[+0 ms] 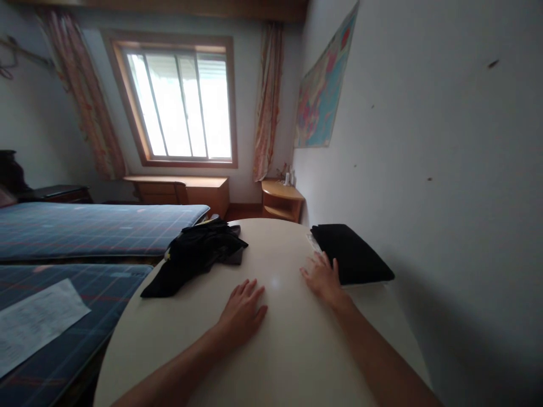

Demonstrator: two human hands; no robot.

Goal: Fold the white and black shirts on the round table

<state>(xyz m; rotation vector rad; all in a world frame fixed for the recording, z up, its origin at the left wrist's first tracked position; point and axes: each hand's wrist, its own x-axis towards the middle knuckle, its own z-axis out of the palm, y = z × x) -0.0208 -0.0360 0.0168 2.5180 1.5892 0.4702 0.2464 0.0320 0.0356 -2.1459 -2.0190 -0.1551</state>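
My left hand (242, 312) lies palm down over the white round table (280, 339), fingers spread and nothing in them. Ahead of it and to the left is a crumpled heap of black clothing (199, 251), apart from the fingers. On the right, my right hand (322, 277) is also palm down with its fingers spread. It is beside the left edge of a flat, folded black cloth (352, 254); whether the fingertips touch it I cannot tell. Something pale and thin shows from under that cloth's edge.
Two beds with blue plaid mattresses (97, 229) stand left of the table, and a printed sheet of paper (40, 322) lies on the nearer one. A white wall (445, 226) runs close along the right. Beyond are a wooden desk (203, 183) and a corner shelf (282, 192).
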